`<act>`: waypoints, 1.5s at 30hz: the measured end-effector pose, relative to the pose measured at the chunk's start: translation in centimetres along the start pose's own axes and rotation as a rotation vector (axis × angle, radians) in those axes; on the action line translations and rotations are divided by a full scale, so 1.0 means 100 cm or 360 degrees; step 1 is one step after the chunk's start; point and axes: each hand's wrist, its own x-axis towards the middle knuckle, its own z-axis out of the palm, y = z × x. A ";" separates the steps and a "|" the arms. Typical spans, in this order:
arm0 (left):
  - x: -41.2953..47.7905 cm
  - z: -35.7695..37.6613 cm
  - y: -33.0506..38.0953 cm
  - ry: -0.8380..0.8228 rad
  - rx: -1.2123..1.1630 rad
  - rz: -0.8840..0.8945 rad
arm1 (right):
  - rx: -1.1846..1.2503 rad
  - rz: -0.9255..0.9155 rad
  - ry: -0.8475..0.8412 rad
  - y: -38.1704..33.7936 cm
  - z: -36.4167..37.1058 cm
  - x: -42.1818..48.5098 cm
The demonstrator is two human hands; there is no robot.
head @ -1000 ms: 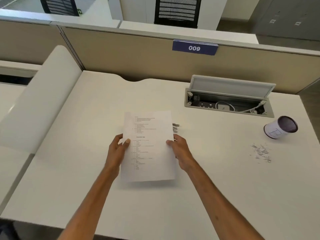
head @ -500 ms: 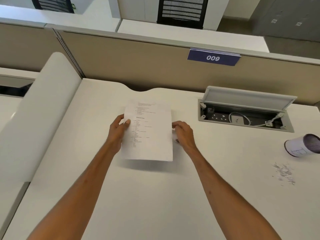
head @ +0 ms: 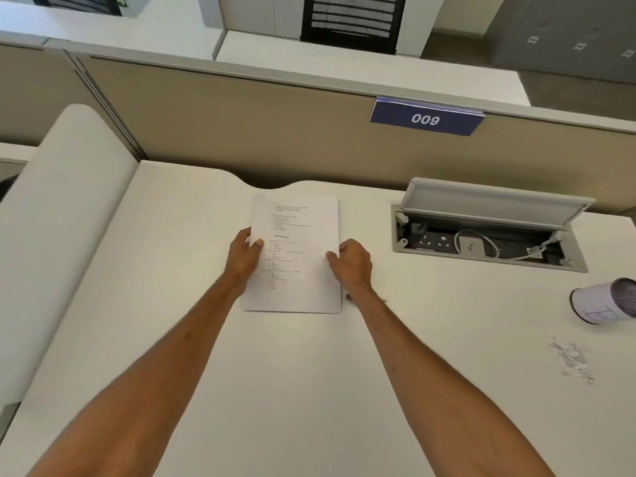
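From over the person's shoulder: a printed sheet (head: 296, 253) sits mid-desk (head: 309, 390) near the partition. The left hand (head: 243, 259) pinches its left edge, the right hand (head: 352, 263) its right edge (thumbs on top). A tipped cup (head: 604, 299) lies far right.

I see thin matt white paper (head: 303, 249) with fine black print lying on a smooth, faintly sheened white tabletop (head: 309, 390), backed by a dull beige cloth-like partition (head: 241, 132).
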 end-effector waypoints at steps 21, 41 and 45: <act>0.029 0.027 0.004 0.0463 0.0657 0.0190 | 0.0252 0.0037 0.0268 0.008 0.000 0.033; 0.027 0.030 0.001 0.0480 0.0917 0.0244 | 0.0153 -0.0139 0.0326 0.017 0.011 0.042; 0.022 0.032 0.001 0.0478 0.1039 0.0273 | 0.0150 -0.0155 0.0327 0.019 0.011 0.041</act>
